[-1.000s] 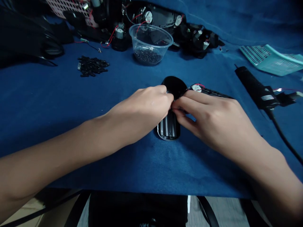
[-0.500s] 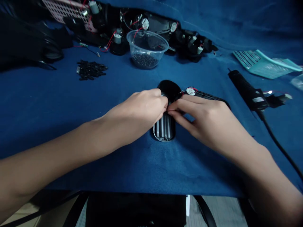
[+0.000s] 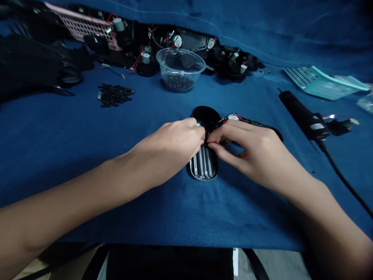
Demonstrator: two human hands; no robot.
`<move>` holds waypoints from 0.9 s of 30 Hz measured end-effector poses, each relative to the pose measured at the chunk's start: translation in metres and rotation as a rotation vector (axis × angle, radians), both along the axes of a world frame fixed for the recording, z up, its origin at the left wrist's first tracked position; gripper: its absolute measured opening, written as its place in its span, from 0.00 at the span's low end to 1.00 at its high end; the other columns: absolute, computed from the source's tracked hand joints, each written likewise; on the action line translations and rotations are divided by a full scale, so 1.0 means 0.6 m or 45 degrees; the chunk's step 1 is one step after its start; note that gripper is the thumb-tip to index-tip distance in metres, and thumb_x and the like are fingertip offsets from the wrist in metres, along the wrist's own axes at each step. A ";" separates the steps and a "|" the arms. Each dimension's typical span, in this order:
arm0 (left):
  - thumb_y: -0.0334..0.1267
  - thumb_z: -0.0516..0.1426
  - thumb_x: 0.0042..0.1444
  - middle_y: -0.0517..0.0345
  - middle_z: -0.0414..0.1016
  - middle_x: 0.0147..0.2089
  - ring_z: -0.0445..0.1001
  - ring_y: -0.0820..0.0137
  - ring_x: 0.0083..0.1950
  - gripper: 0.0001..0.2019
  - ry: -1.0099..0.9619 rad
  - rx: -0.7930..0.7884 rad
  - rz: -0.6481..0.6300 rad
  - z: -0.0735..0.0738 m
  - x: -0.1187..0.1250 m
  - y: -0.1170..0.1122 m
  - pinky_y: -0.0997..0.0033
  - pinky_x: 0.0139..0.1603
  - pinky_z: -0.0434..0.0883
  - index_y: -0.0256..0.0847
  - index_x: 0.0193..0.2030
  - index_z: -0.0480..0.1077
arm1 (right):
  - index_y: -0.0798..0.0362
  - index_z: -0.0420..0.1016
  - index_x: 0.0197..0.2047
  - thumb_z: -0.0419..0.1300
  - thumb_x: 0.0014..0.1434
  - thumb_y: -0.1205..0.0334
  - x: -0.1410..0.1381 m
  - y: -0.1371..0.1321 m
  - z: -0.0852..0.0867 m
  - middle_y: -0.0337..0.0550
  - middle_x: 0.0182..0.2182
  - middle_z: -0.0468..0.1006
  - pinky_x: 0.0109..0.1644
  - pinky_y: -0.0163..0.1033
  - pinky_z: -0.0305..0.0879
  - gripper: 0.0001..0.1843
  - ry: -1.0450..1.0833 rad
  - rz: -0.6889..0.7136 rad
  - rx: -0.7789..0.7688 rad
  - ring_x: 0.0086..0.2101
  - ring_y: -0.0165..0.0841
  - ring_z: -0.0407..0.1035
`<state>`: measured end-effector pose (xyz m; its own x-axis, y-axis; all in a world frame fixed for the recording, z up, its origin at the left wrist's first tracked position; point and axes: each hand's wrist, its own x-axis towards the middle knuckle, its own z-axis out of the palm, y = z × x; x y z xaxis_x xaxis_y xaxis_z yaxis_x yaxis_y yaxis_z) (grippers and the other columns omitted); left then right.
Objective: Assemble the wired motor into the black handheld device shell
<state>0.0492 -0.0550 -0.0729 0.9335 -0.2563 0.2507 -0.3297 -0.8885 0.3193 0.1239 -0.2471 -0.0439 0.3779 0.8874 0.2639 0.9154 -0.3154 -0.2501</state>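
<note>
A black oval device shell point(image 3: 204, 165) lies open on the blue cloth point(image 3: 87, 147), its ribbed inside facing up. Over its middle my left hand point(image 3: 171, 146) and my right hand point(image 3: 250, 149) meet, fingertips pinched together on a small part I cannot make out. A second black piece point(image 3: 256, 123) with a white motor and red wire sits just behind my right hand.
A clear plastic bowl point(image 3: 180, 69) of tiny dark bits stands at the back, beside a pile of small black parts point(image 3: 114, 95). Black assemblies with motors and red wires point(image 3: 186, 42) line the far edge. A black corded tool point(image 3: 305, 114) and a teal mesh tray point(image 3: 320, 82) lie at right.
Both hands stay pinched over the shell. The view has tilted, so everything sits slightly lower and to the left in the frame.
</note>
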 end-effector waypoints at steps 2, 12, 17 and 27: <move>0.34 0.49 0.67 0.55 0.74 0.39 0.72 0.69 0.40 0.12 -0.019 0.020 -0.017 -0.001 -0.001 -0.001 0.67 0.38 0.65 0.38 0.43 0.74 | 0.54 0.73 0.40 0.56 0.64 0.68 -0.004 0.001 -0.001 0.42 0.34 0.75 0.39 0.38 0.64 0.05 -0.054 -0.015 -0.040 0.33 0.32 0.69; 0.33 0.47 0.67 0.55 0.73 0.39 0.72 0.69 0.38 0.12 -0.052 0.111 -0.002 0.003 -0.008 -0.005 0.67 0.36 0.66 0.38 0.39 0.72 | 0.53 0.73 0.39 0.54 0.65 0.67 -0.012 0.009 -0.008 0.43 0.34 0.75 0.36 0.37 0.63 0.06 -0.186 -0.082 -0.114 0.32 0.33 0.70; 0.38 0.47 0.68 0.56 0.72 0.40 0.72 0.71 0.33 0.12 -0.152 0.039 0.192 0.030 -0.012 -0.005 0.68 0.34 0.66 0.41 0.41 0.71 | 0.53 0.70 0.40 0.54 0.65 0.68 -0.010 0.006 -0.011 0.42 0.35 0.73 0.38 0.37 0.64 0.04 -0.029 -0.077 -0.078 0.33 0.32 0.69; 0.44 0.48 0.66 0.51 0.76 0.42 0.77 0.61 0.40 0.13 0.074 0.023 0.378 0.015 0.018 0.016 0.62 0.39 0.72 0.38 0.44 0.68 | 0.52 0.67 0.39 0.53 0.65 0.71 -0.005 0.010 -0.019 0.43 0.36 0.71 0.43 0.40 0.66 0.05 0.074 -0.020 0.076 0.35 0.32 0.67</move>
